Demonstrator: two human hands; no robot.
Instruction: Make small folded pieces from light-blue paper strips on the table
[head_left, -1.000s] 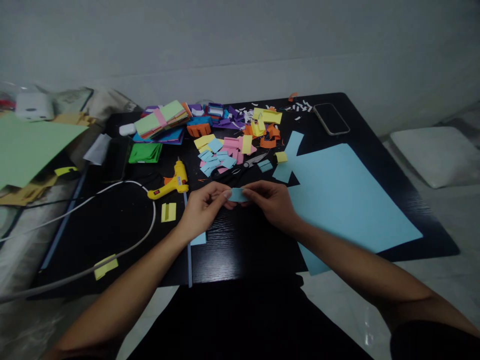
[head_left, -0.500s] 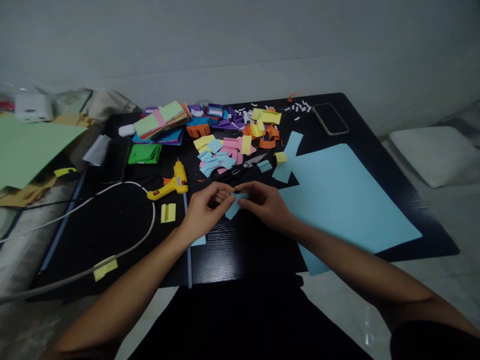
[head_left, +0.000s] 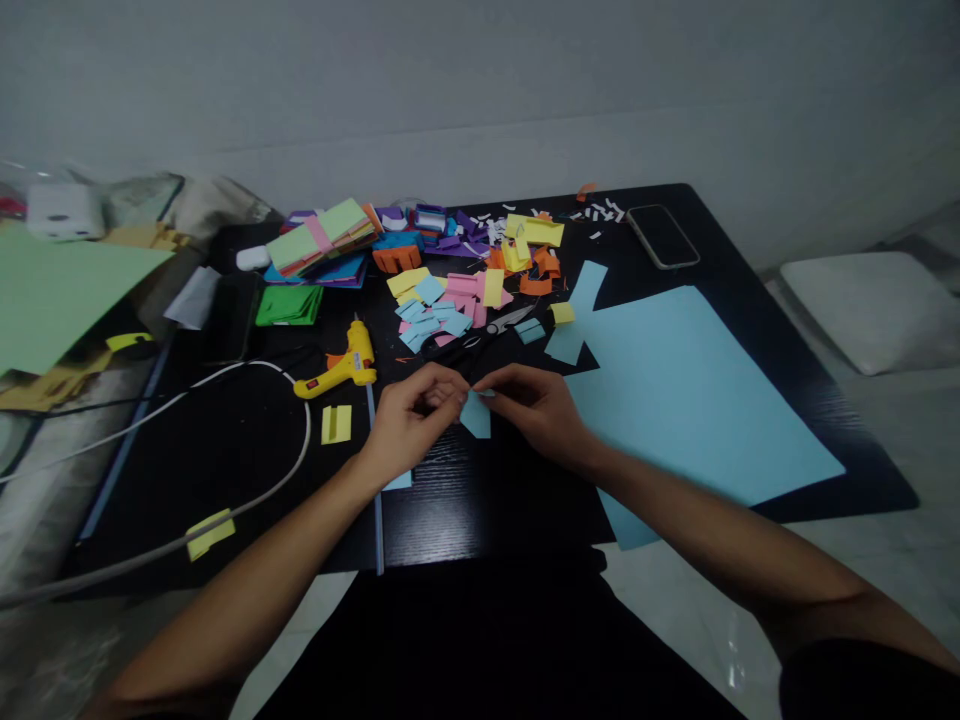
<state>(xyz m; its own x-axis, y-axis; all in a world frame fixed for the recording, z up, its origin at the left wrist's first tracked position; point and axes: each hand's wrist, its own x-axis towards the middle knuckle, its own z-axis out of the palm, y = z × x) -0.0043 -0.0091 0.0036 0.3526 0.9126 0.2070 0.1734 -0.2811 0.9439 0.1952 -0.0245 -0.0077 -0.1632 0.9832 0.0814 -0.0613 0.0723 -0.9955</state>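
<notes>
Between my two hands is a small piece of light blue paper (head_left: 476,416), held up over the black table. My left hand (head_left: 412,418) pinches its left side between thumb and fingers. My right hand (head_left: 538,412) has thumb and forefinger closed at the paper's upper right edge. Fingertips of both hands nearly meet and partly cover the paper's top. Just beyond the hands lie scissors (head_left: 510,320) and a heap of folded light blue slips (head_left: 431,325). A large light blue sheet (head_left: 697,400) spreads beside my right forearm.
A yellow glue gun (head_left: 351,360) lies left of my left hand, near a looping white cable (head_left: 306,440). Stacked coloured paper (head_left: 322,240), green slips (head_left: 289,306) and orange scraps (head_left: 536,285) sit farther back. A phone (head_left: 663,237) rests at the far right.
The small blue paper has turned between my fingers; its lower end now points down and slightly right instead of down-left. Both hands stay in nearly the same place.
</notes>
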